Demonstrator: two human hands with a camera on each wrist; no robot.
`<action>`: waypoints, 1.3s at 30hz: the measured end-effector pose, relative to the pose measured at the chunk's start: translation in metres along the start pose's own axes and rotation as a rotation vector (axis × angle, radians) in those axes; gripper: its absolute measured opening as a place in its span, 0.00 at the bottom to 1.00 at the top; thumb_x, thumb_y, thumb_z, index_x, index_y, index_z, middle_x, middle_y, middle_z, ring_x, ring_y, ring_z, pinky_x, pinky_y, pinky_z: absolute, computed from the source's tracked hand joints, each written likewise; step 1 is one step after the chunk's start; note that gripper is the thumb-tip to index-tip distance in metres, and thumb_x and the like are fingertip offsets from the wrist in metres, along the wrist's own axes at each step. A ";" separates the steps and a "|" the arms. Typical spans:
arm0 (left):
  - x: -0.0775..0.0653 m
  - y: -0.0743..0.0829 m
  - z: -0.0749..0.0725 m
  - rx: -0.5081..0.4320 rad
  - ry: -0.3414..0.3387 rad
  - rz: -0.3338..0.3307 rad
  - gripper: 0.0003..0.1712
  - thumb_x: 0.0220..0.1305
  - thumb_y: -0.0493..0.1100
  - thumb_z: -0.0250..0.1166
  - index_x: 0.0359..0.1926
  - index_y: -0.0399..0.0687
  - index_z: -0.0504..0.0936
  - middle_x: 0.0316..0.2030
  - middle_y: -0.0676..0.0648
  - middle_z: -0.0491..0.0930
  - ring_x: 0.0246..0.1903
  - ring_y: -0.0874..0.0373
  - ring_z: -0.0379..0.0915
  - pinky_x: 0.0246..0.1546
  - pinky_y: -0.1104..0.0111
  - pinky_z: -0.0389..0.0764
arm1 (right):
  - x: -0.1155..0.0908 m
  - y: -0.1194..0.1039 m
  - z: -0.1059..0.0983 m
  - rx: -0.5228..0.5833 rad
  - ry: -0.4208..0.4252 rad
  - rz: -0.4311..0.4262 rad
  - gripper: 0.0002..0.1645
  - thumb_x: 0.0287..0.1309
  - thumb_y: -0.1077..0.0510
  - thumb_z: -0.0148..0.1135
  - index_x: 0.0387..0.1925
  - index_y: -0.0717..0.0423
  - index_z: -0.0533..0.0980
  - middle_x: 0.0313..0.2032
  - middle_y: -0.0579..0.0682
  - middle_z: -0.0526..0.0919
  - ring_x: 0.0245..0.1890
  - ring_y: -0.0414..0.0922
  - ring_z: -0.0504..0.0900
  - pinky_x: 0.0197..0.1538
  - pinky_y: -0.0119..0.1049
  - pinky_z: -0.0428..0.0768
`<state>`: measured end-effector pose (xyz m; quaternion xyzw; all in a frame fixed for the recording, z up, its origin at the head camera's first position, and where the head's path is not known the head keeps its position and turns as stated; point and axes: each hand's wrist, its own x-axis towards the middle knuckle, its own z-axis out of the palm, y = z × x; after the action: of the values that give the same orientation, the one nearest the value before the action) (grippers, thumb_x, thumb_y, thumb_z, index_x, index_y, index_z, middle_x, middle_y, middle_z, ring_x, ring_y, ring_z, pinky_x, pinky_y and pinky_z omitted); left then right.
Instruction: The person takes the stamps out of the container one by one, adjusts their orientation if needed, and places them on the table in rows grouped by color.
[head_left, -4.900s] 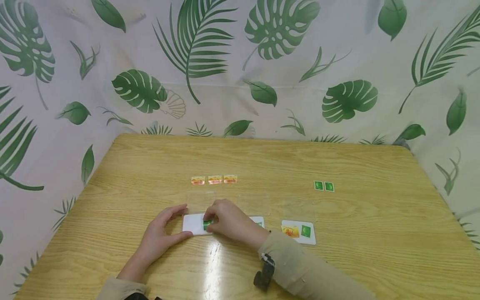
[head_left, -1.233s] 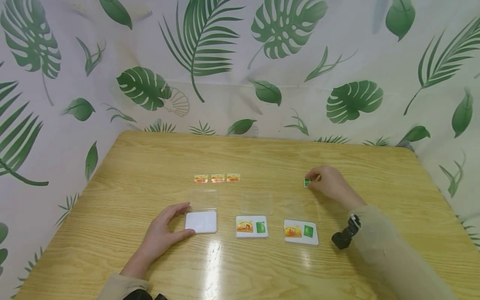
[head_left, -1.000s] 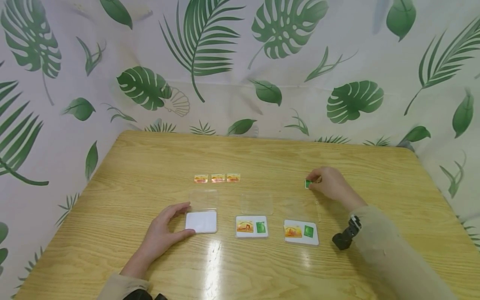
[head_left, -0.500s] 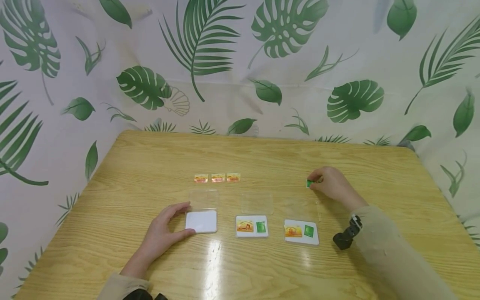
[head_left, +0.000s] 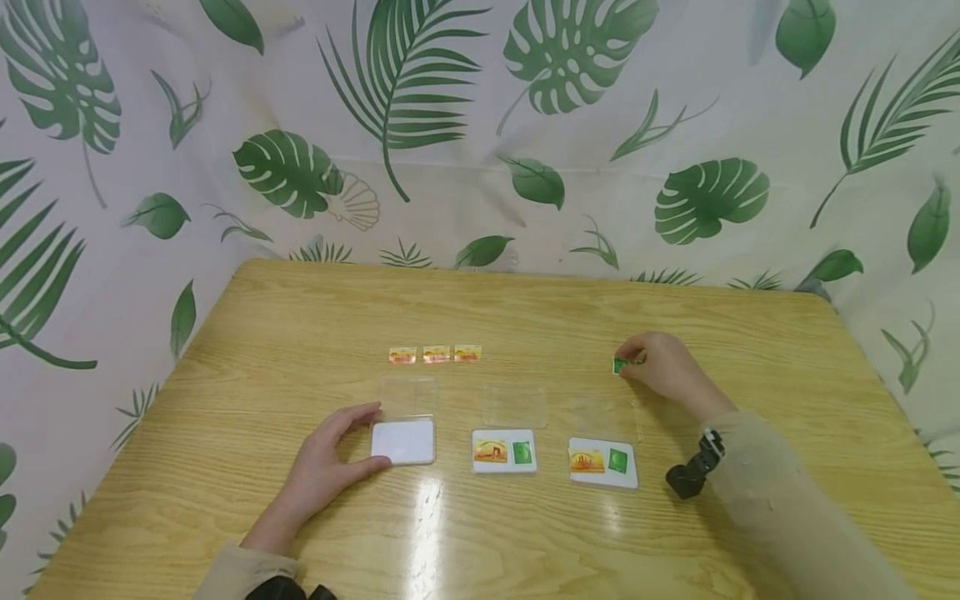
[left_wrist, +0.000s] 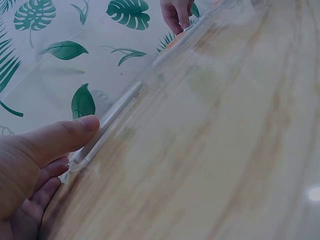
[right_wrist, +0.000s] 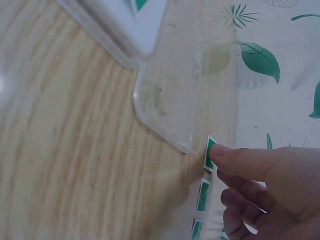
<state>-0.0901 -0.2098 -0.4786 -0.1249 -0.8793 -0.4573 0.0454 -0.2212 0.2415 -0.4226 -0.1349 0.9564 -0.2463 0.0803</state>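
My right hand [head_left: 667,367], at the back right, pinches a small green stamp [right_wrist: 210,150] with a white border between thumb and index finger, low over the table. Two more green stamps [right_wrist: 202,195] lie in line with it, hidden behind the hand in the head view. With thumb and fingers, my left hand [head_left: 326,458] grips the left side of a hinged clear plastic case [head_left: 407,398]. Its lid lies folded back, and its white insert [head_left: 402,442] is blank. In the left wrist view the thumb sits at the edge of this case [left_wrist: 117,107].
Two similar opened cases stand to the right; their white inserts, middle [head_left: 504,463] and right [head_left: 603,477], each carry an orange picture stamp and a green one. Several orange stamps [head_left: 437,355] lie in a row behind. A leaf-print cloth [head_left: 465,208] hangs beyond the table.
Since the oldest frame, my right hand has carried the green stamp from the left case to the back right. Lately it shifts only slightly rightward. My left hand stays at the case.
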 end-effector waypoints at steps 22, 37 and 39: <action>-0.001 0.003 0.001 -0.061 0.006 -0.050 0.41 0.44 0.46 0.78 0.61 0.46 0.72 0.54 0.49 0.77 0.56 0.53 0.72 0.62 0.57 0.68 | -0.016 -0.040 -0.002 -0.004 0.060 -0.126 0.12 0.57 0.61 0.66 0.42 0.64 0.81 0.40 0.59 0.82 0.37 0.53 0.76 0.39 0.46 0.78; 0.010 0.033 0.010 -0.179 -0.019 -0.015 0.42 0.46 0.42 0.77 0.62 0.40 0.70 0.58 0.46 0.74 0.59 0.51 0.68 0.64 0.60 0.66 | -0.030 -0.082 0.025 0.069 0.020 -0.209 0.11 0.57 0.60 0.66 0.42 0.60 0.82 0.41 0.52 0.82 0.38 0.47 0.75 0.39 0.39 0.78; 0.013 0.040 0.015 -0.192 -0.028 -0.021 0.42 0.45 0.42 0.78 0.62 0.40 0.70 0.58 0.46 0.74 0.60 0.51 0.68 0.64 0.61 0.66 | -0.031 -0.086 0.030 0.090 0.002 -0.217 0.11 0.58 0.60 0.66 0.42 0.60 0.82 0.40 0.51 0.81 0.38 0.46 0.75 0.39 0.37 0.78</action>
<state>-0.0912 -0.1734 -0.4526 -0.1257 -0.8333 -0.5380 0.0164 -0.1658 0.1649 -0.4040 -0.2334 0.9243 -0.2963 0.0581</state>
